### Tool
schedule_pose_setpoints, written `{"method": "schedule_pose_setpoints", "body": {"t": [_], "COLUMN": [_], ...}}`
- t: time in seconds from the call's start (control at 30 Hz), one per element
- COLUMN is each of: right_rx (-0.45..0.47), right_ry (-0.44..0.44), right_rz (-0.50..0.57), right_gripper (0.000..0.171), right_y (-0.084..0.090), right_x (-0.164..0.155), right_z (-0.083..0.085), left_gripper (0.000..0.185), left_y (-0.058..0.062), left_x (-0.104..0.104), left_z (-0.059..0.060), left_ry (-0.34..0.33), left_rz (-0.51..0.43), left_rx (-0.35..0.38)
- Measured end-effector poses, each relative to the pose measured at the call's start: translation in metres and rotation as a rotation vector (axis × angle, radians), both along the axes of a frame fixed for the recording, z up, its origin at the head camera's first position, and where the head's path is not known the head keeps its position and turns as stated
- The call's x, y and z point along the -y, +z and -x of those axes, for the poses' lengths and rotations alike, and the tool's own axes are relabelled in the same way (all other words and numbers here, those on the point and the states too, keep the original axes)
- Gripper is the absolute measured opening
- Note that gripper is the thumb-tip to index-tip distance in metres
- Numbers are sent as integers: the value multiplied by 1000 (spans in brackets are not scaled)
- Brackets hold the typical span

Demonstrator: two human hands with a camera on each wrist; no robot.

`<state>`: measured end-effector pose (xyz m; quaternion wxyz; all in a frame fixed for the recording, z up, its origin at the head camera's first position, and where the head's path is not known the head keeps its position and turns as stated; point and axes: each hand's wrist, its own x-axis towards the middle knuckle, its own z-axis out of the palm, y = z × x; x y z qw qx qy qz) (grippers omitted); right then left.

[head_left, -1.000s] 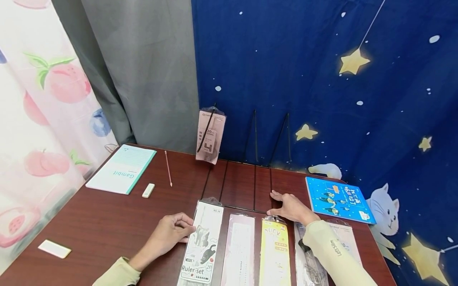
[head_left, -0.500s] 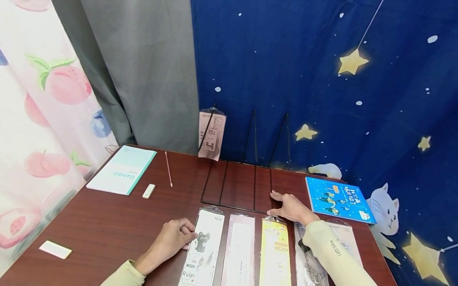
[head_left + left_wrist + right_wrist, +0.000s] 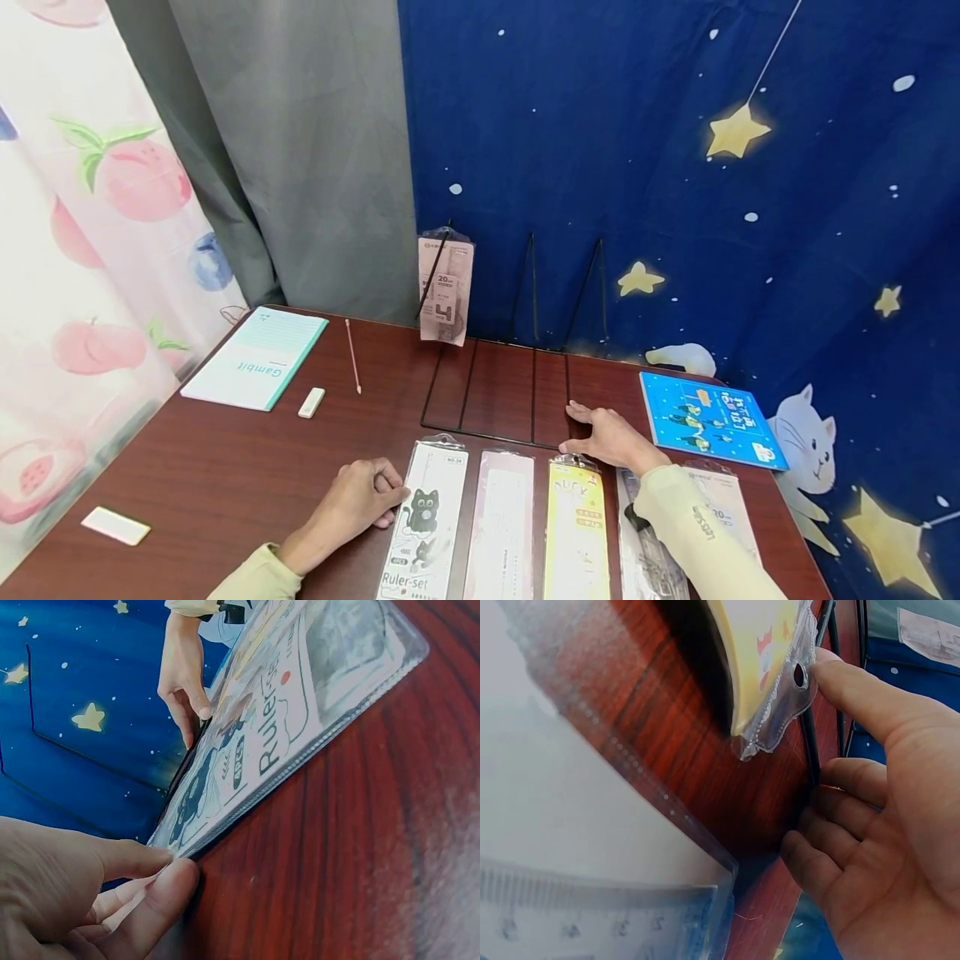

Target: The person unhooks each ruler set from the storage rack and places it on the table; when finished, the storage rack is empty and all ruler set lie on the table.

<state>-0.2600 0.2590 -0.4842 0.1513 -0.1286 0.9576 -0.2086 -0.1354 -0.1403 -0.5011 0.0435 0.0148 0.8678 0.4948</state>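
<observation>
Head view: on the dark wood-grain worktop [image 3: 225, 467] lies a row of flat, clear plastic sleeves, each holding a ruler. The left hand [image 3: 356, 502] pinches the left edge of the cat-printed "Ruler-set" pack [image 3: 424, 523], its grip closed on the plastic; half a second earlier the pack was lifted and tilted, and now it lies flatter. Beside it lie a pale pink ruler pack [image 3: 501, 525] and a yellow ruler pack [image 3: 576, 529]. The right hand [image 3: 611, 436] rests with fingers spread, unchanged, at the front bar of a thin black wire rack [image 3: 495, 392], which holds one pink packet [image 3: 446, 287] upright in its leftmost slot. A notebook [image 3: 255, 357], a white eraser [image 3: 311, 402] and a blue booklet [image 3: 708, 419] lie farther off.

Left wrist view: thumb and fingers [image 3: 154, 900] squeeze the glossy sleeve's [image 3: 292, 727] edge, raised slightly off the wood.

Right wrist view: the open palm [image 3: 889, 847] lies beside the wire [image 3: 810, 750]; the thumb tip touches the yellow pack's [image 3: 769, 652] hang-hole tab. It holds nothing.
</observation>
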Motion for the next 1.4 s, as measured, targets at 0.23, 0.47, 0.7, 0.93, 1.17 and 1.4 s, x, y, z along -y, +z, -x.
{"method": "schedule_pose_setpoints", "body": {"t": [0.23, 0.47, 0.7, 0.93, 1.17, 1.4], "right_rx": [-5, 1, 2, 7, 16, 7], "right_ry": [7, -5, -1, -7, -18, -17], "right_rz": [11, 5, 6, 20, 24, 28], "right_gripper": [85, 84, 84, 84, 84, 84], "right_y": [0, 0, 1, -1, -2, -1], "right_x": [0, 0, 1, 0, -1, -2], "right_z": [0, 0, 1, 0, 0, 2], "left_gripper": [12, 15, 34, 47, 55, 56], "left_y": [12, 29, 58, 90, 95, 98], "left_x": [10, 37, 53, 53, 49, 38], "left_z": [15, 64, 127, 180, 218, 239], "left_ry": [68, 78, 146, 135, 78, 2], "left_rz": [36, 56, 34, -137, -224, -269], "left_rx": [9, -151, -300, -404, -324, -228]}}
